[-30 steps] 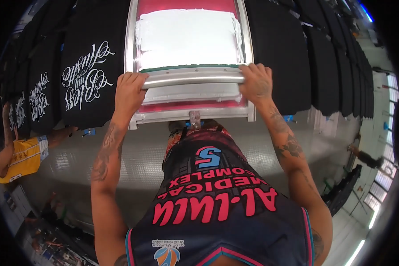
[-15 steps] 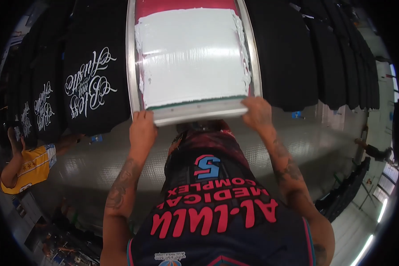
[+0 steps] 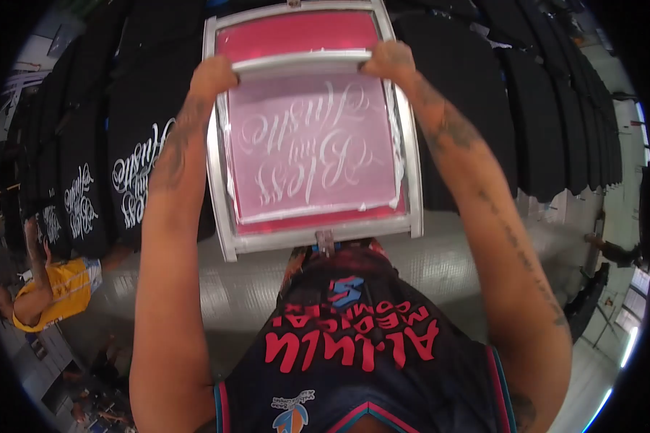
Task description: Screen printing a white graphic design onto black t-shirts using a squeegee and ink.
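In front of me lies a screen-printing screen with a silvery metal frame (image 3: pixel 409 162) and red-pink borders. A long metal-handled squeegee (image 3: pixel 300 62) spans its mesh toward the far end. My left hand (image 3: pixel 215 76) is wrapped round the squeegee's left end, and my right hand (image 3: pixel 392 59) grips the right end. Both arms are stretched forward. Behind the squeegee, the pinkish mesh (image 3: pixel 314 155) shows a script design with only a thin white film. Thicker white ink (image 3: pixel 395 169) clings along the side edges. The squeegee's blade is hidden under its handle.
Black shirts with white script (image 3: pixel 133 173) line the left side. Plain black shirts (image 3: pixel 458 108) hang in a row on the right. A small metal clamp (image 3: pixel 326 242) sits at the frame's near edge. A person in a yellow top (image 3: pixel 61 292) stands at far left.
Both hands have pushed the squeegee from the screen's near end to its far end. The thick white ink layer has been swept off the mesh, revealing the script design.
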The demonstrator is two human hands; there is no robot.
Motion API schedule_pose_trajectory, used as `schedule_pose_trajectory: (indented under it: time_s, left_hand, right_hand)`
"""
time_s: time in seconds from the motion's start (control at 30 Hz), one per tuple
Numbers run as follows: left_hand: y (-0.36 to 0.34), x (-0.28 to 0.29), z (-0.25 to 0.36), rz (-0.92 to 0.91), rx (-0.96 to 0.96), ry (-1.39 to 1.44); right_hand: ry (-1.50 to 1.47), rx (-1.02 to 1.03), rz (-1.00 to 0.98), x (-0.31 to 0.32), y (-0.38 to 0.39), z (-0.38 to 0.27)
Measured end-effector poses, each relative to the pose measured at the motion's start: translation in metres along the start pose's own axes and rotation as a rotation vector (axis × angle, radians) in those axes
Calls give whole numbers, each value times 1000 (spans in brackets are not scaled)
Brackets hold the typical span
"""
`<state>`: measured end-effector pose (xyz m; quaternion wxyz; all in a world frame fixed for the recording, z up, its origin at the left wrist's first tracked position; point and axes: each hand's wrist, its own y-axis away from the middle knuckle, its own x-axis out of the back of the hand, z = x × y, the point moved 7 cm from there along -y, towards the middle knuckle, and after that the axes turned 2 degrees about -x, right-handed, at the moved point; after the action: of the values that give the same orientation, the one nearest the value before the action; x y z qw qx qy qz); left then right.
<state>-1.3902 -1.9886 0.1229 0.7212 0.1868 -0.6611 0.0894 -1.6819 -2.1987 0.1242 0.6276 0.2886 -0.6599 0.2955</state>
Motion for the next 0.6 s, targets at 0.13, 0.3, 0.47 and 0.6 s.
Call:
schedule_pose_trajectory:
  time_s: [0.13, 0.3, 0.47, 0.6]
  left_hand:
    - [85, 3, 19, 21, -109, 14]
    - [309, -28, 82, 130, -99, 166]
    - [345, -45, 91, 140, -24, 255]
    - [349, -55, 90, 51, -5, 207]
  right_hand:
    - [-23, 73, -134, 6, 65, -18]
    - [-203, 74, 23, 19, 300, -45]
    - [-224, -13, -84, 8, 334, -60]
    - [-197, 13, -84, 14, 319, -63]
